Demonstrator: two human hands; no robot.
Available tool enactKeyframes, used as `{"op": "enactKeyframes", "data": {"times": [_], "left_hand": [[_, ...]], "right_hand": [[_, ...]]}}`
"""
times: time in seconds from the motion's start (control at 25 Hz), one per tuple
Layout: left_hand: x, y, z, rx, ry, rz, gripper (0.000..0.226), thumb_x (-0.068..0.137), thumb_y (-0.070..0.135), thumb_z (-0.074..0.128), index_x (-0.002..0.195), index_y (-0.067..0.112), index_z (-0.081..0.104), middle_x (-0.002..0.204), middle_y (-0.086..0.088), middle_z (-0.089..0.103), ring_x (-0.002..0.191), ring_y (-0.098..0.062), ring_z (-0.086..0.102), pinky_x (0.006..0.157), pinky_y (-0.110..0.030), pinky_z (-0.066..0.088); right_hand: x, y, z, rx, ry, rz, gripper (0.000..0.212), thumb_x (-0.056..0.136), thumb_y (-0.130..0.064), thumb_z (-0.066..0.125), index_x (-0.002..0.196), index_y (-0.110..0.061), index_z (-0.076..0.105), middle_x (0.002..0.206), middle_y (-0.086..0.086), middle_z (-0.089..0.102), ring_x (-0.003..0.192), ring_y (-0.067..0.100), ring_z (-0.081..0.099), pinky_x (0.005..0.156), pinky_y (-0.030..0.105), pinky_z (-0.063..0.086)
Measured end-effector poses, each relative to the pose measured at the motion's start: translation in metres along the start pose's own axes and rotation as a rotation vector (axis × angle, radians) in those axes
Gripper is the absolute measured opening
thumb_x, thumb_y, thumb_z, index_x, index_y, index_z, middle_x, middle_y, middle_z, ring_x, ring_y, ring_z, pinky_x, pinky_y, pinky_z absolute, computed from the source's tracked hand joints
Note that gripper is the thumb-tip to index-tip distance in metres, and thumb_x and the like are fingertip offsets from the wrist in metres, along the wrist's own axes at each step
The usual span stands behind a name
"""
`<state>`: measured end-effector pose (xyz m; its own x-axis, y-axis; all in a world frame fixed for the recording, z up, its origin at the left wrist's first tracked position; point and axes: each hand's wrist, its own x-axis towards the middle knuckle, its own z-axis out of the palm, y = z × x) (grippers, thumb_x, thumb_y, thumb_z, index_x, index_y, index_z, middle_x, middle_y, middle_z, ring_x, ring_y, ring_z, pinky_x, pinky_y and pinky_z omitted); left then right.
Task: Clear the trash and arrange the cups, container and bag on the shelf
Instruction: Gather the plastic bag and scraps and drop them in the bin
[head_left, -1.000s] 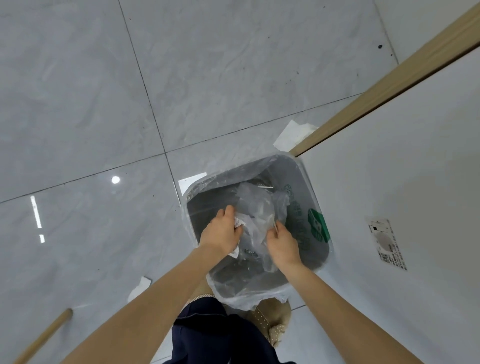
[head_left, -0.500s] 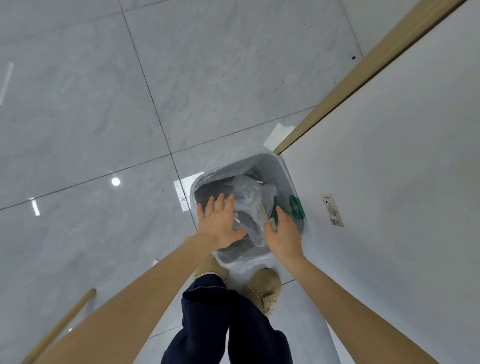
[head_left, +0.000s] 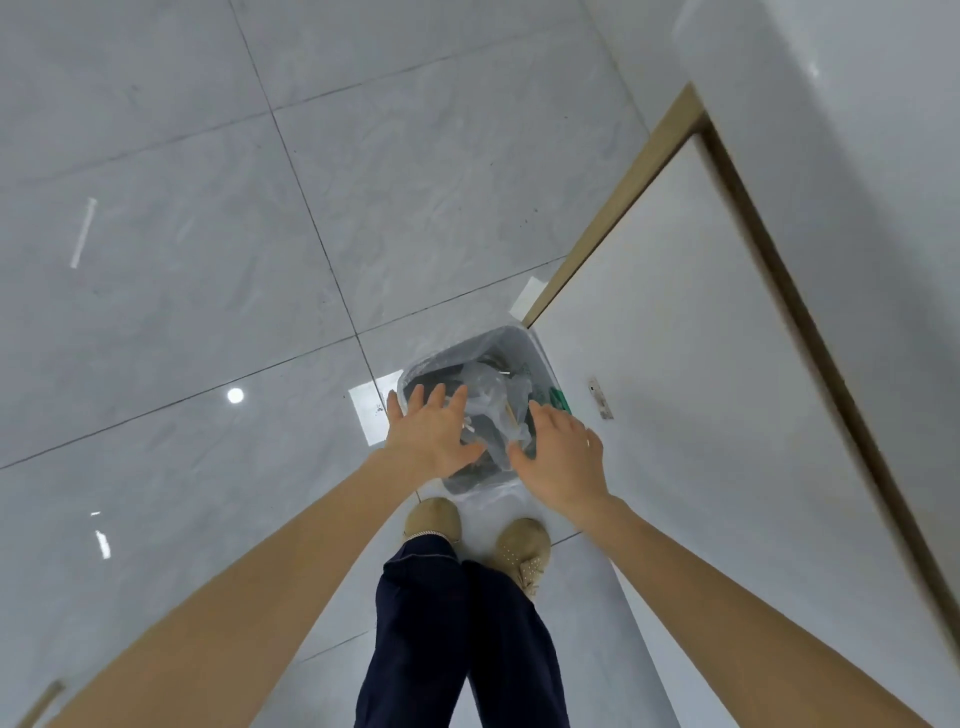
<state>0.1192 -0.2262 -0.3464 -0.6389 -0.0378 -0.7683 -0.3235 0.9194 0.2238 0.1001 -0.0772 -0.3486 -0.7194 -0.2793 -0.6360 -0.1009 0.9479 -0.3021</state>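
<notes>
Floor (head_left: 156, 156) grey glossy tile; bin (head_left: 519, 345) beside white door (head_left: 701, 415); both hands' fingers (head_left: 434, 400) spread, holding nothing.

You are getting a single view, from the camera sitting on your head, and it is looking steeply down along your body at the tiled floor (head_left: 218, 218). It is facing forward and down, so your forearms are reaching away from the lower edge and your shoes (head_left: 522, 545) are showing below centre. The bin (head_left: 524, 345) is lying near the middle, fairly close (the wide lens is bending the door frame (head_left: 613, 218) at the right). No second view is sharing the scene.
</notes>
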Motion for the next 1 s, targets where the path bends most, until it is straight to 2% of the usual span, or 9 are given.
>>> {"op": "enactKeyframes", "data": {"times": [0.24,0.44,0.76,1.0], "left_hand": [[-0.06,0.007,-0.05,0.085,0.016,0.035,0.065,0.089,0.045,0.039,0.141,0.02,0.009,0.153,-0.009,0.013,0.141,-0.034,0.004,0.112,-0.056,-0.002],[-0.111,0.003,-0.092,0.127,0.049,0.028,0.069,0.088,0.049,0.038,0.142,0.021,0.005,0.155,-0.011,0.005,0.141,-0.036,0.001,0.113,-0.055,-0.002],[-0.174,0.018,-0.159,0.149,0.137,0.104,0.069,0.088,0.047,0.039,0.142,0.022,0.004,0.154,-0.011,0.008,0.141,-0.034,0.005,0.113,-0.055,0.005],[-0.208,0.05,-0.21,0.24,0.223,0.179,0.07,0.088,0.049,0.038,0.142,0.022,0.002,0.155,-0.011,0.005,0.141,-0.034,0.003,0.114,-0.053,0.005]], "right_hand": [[-0.049,-0.03,-0.049,-0.08,-0.035,-0.005,0.064,0.088,-0.043,0.044,0.141,-0.018,0.019,0.152,0.008,0.025,0.141,0.028,0.014,0.113,0.053,0.011],[-0.089,-0.053,-0.092,-0.104,-0.017,-0.038,0.066,0.088,-0.046,0.044,0.142,-0.02,0.015,0.154,0.007,0.017,0.142,0.029,0.009,0.114,0.052,0.008],[-0.148,-0.079,-0.161,-0.087,0.167,-0.114,0.064,0.09,-0.044,0.042,0.142,-0.021,0.014,0.154,0.007,0.018,0.141,0.026,0.013,0.116,0.042,0.012],[-0.18,-0.092,-0.212,-0.042,0.287,-0.104,0.067,0.089,-0.043,0.043,0.143,-0.021,0.011,0.155,0.008,0.015,0.142,0.026,0.011,0.116,0.041,0.012]]}}
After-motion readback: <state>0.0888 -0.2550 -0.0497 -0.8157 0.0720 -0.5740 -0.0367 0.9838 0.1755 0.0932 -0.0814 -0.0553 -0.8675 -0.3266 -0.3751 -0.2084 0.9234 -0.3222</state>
